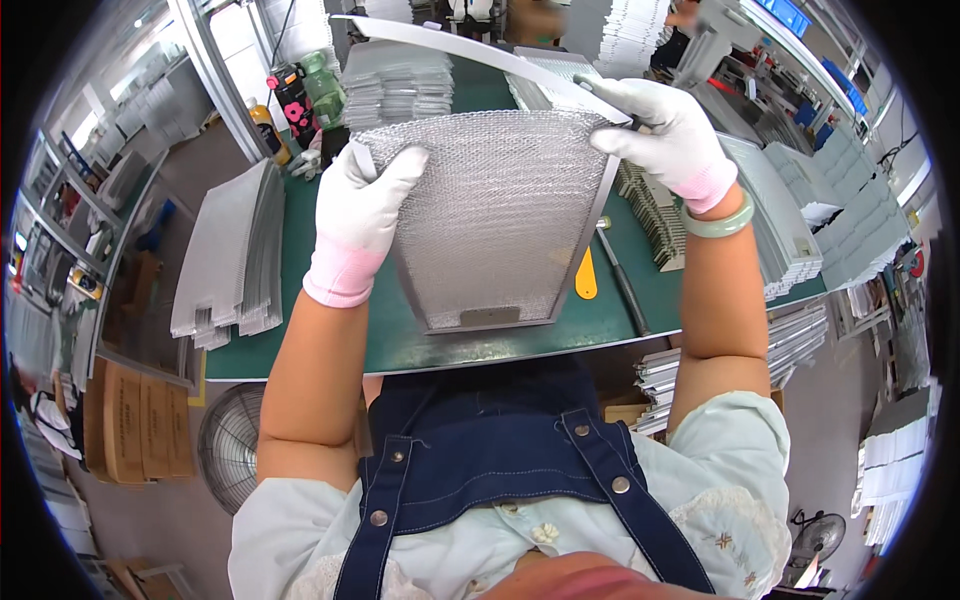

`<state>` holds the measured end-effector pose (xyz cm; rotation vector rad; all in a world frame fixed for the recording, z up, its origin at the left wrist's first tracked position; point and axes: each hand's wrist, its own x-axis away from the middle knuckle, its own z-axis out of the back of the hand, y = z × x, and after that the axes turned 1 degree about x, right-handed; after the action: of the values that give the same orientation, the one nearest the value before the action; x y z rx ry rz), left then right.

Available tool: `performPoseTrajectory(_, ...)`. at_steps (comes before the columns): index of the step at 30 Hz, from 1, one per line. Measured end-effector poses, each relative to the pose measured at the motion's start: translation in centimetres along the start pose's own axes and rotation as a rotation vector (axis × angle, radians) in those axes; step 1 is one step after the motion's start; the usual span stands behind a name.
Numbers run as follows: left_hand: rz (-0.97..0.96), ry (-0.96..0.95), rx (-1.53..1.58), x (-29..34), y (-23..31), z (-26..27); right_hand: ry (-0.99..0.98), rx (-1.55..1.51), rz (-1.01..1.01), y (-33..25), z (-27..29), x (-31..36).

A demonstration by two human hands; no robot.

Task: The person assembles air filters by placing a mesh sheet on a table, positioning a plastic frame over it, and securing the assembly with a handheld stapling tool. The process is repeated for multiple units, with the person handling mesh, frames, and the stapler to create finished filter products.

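A silver mesh filter panel [500, 220] stands tilted up before me, metal edging along its sides and bottom, its top mesh edge bare. My left hand [355, 215], in a white glove with a pink cuff, grips the panel's upper left corner, thumb on the front. A pale metal frame strip [470, 48] slants above the top edge, its left end raised and apart from the mesh. My right hand [665, 140], gloved alike, pinches the strip's right end at the panel's upper right corner. Its fingers lie along the strip, the thumb against the corner.
On the green table [420, 345] lie a dark-handled hammer [622, 275] and a yellow flat tool [586, 277]. Stacked panels [235, 245] stand at left, more mesh sheets [400, 85] behind, metal strips [652, 215] at right. Bottles [292, 105] stand at the far left corner.
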<state>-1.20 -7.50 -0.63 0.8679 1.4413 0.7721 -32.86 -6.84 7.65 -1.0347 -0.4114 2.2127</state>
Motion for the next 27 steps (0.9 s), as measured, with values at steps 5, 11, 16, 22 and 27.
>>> performPoseTrajectory(5, 0.016, -0.061, 0.133, 0.2, 1.6, -1.0, 0.004, -0.171, -0.123, 0.3, -0.1, -0.8)
performPoseTrajectory(11, 0.028, -0.084, 0.155, 0.0, 1.1, -0.6, -0.167, -0.199, -0.049, -0.3, -0.3, -1.1)
performPoseTrajectory(16, 0.021, -0.015, 0.240, 0.3, 2.1, -1.5, -0.133, -0.260, -0.124, -1.2, -1.3, -2.8)
performPoseTrajectory(22, 0.008, -0.092, 0.018, -0.5, 1.1, -0.2, -0.165, -0.231, -0.155, -0.8, -1.1, -4.1)
performPoseTrajectory(27, 0.072, -0.161, 0.174, -1.0, 1.2, -0.1, -0.183, -0.315, -0.170, 0.0, -1.5, -4.6)
